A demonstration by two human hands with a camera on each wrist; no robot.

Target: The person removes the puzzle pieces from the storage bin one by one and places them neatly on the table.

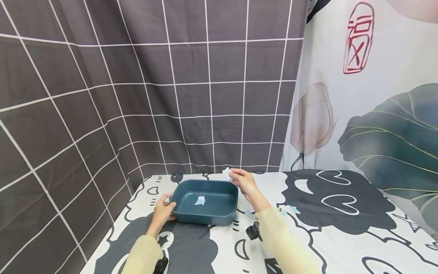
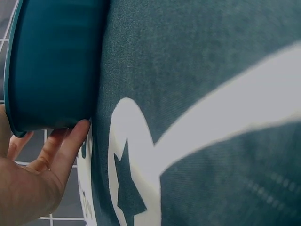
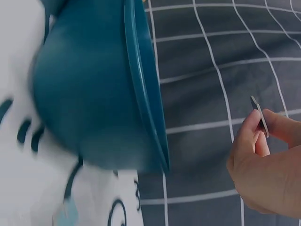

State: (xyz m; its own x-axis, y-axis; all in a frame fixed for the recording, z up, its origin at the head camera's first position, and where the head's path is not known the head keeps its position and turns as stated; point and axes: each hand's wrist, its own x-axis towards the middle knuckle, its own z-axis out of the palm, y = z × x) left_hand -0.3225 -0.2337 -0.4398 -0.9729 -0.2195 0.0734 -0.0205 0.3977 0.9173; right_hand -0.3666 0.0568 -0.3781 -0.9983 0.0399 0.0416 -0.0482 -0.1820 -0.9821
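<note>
A dark teal rectangular basin (image 1: pixel 219 220) stands on the patterned cloth. My left hand (image 1: pixel 162 210) grips its left end, thumb at the rim and fingers against the outer wall; the left wrist view shows these fingers (image 2: pixel 70 146) near the basin's base. Above the far right corner of the basin, my right hand (image 1: pixel 244 183) pinches a small, thin white piece (image 1: pixel 226 173) between thumb and fingers. Edge-on in the right wrist view, that thin piece (image 3: pixel 260 117) looks flat. Inside the basin lies a small light-blue and white piece (image 1: pixel 200 200).
More small light-blue pieces (image 1: pixel 292 209) lie on the cloth right of the basin, partly behind the right forearm. Another pale blue piece (image 1: pixel 250 214) is close to the basin's right side. Dark gridded fabric (image 1: pixel 226 125) hangs behind, and a flower-printed curtain (image 1: pixel 318 125) hangs at right.
</note>
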